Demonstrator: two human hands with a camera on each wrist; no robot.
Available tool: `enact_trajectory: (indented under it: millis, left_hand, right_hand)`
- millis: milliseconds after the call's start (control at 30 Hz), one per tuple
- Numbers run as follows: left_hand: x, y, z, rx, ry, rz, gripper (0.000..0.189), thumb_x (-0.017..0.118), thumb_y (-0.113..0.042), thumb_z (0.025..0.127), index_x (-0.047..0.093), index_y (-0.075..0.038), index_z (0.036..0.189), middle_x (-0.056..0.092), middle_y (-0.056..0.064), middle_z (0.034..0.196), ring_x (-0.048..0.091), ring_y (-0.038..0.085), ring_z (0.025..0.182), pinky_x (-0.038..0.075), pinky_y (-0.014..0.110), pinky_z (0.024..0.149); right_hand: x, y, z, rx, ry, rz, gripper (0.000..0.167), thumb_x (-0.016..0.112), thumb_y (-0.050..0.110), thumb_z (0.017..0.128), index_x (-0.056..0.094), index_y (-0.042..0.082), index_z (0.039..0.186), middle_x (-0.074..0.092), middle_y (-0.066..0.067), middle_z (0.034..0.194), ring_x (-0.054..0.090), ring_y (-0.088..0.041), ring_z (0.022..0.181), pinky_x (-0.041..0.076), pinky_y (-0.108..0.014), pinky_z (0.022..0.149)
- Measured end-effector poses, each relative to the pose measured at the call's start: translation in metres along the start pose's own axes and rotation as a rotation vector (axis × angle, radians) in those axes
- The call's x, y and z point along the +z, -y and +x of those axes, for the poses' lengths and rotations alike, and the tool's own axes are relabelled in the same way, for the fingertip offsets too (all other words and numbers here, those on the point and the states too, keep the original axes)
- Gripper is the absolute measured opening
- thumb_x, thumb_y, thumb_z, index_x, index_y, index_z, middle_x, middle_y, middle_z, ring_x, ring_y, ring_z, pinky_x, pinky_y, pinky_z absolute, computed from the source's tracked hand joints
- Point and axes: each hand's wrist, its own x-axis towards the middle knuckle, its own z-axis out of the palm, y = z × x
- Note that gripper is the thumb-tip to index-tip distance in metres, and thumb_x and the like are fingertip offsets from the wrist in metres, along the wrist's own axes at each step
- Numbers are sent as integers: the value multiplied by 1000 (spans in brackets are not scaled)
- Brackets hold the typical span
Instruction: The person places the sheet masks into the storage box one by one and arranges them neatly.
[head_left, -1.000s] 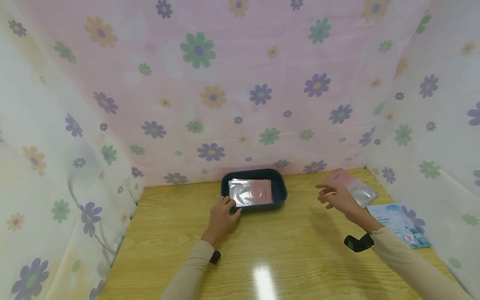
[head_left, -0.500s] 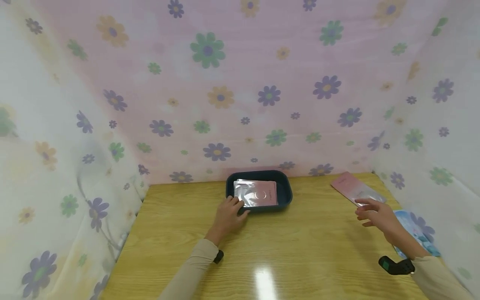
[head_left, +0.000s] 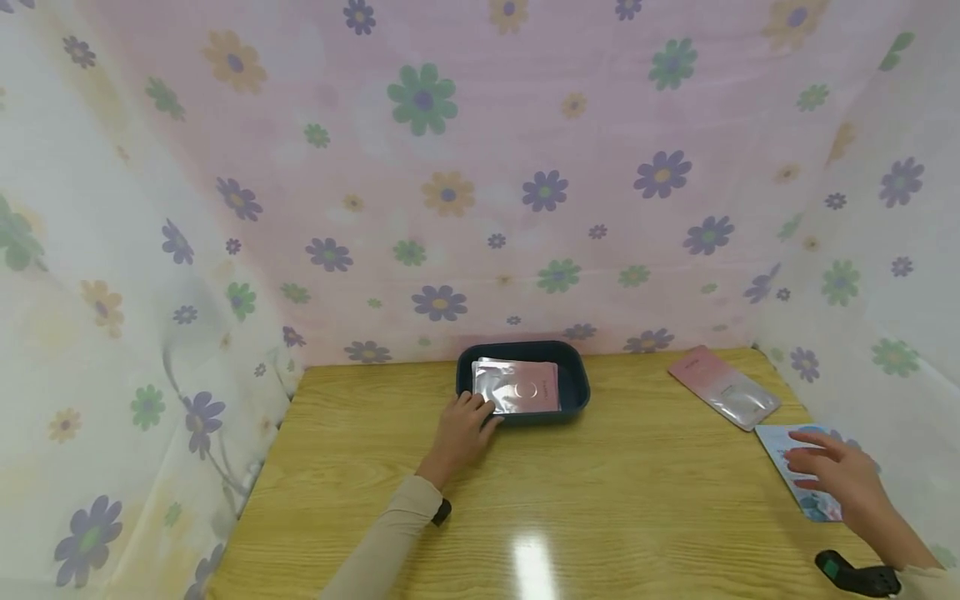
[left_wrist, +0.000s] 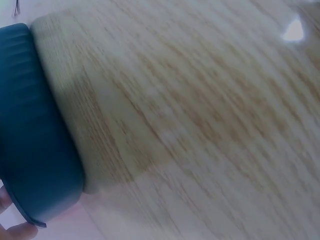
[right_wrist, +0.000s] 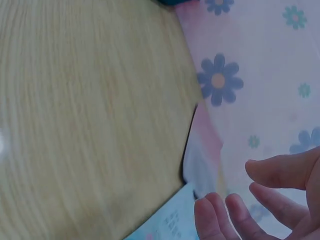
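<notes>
At the table's back, a dark blue-green tray [head_left: 576, 379] holds flat foil sachets [head_left: 521, 386], silver on one side and pink on the other. My left hand [head_left: 460, 435] grips the tray's near left corner; the left wrist view shows fingertips on either side of the rim of the tray [left_wrist: 42, 135]. Over at the right, my right hand [head_left: 843, 479] hovers above a light blue sachet [head_left: 782, 450] with its fingers spread, partly covering it. Thumb and fingers of the right hand [right_wrist: 265, 202] stand apart with nothing between them. A pink-and-silver sachet [head_left: 723, 387] lies just behind the blue one.
A wood-grain table [head_left: 630, 508] fills the lower part of the head view. Pink and white flower-print cloth [head_left: 480, 167] hangs behind it and along both sides, close to the two sachets at the right.
My right hand has moved right and nearer to me, from beside the pink sachet to over the blue one. The left hand stays at the tray's corner. The head view has shifted slightly.
</notes>
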Motion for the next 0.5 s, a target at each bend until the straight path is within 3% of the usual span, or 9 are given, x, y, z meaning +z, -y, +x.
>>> enact_trajectory:
  millis: [100,167,233,333,433,500]
  left_hand:
    - [4,1,0,3,-19,-4,17,71,-30,85,66,-14,89,57,1,81,48,19,74,44,34,66]
    - [6,2,-1,-1,-34,-7,17,71,-30,84,65,-15,89,56,0,81,48,19,74,43,33,65]
    - [7,2,-1,-6,-41,-6,17,71,-31,84,66,-15,89,56,0,80,48,19,73,44,33,64]
    - [6,2,-1,-11,-38,-8,17,69,-32,86,66,-16,90,56,-1,81,48,18,73,44,32,64]
    - [7,2,-1,-12,-44,-9,18,68,-33,87,66,-15,89,56,-2,80,47,17,72,44,31,63]
    - [7,1,0,-16,-48,-10,19,67,-34,88,65,-16,89,55,-2,81,47,16,72,44,30,63]
  right_hand:
    - [-7,-13,-6,43,-93,11,21,60,26,93,53,46,91,59,23,80,64,-4,71,55,-39,67]
    - [-11,-23,-6,90,-174,-5,17,62,28,92,59,32,108,58,21,77,63,-5,67,55,-38,65]
    - [-14,-32,-5,157,-252,-23,42,64,29,90,53,12,126,57,14,80,60,-4,62,55,-37,63]
    - [-19,-45,-4,276,-331,-43,79,66,31,87,26,-10,141,59,-7,85,57,-6,57,54,-40,62]
    - [-22,-59,-5,390,-372,-58,89,67,34,86,17,-10,144,51,-35,98,58,-15,54,50,-47,62]
    - [-23,-66,-6,464,-405,-59,91,67,35,86,13,-8,146,51,-40,106,61,-31,61,48,-49,65]
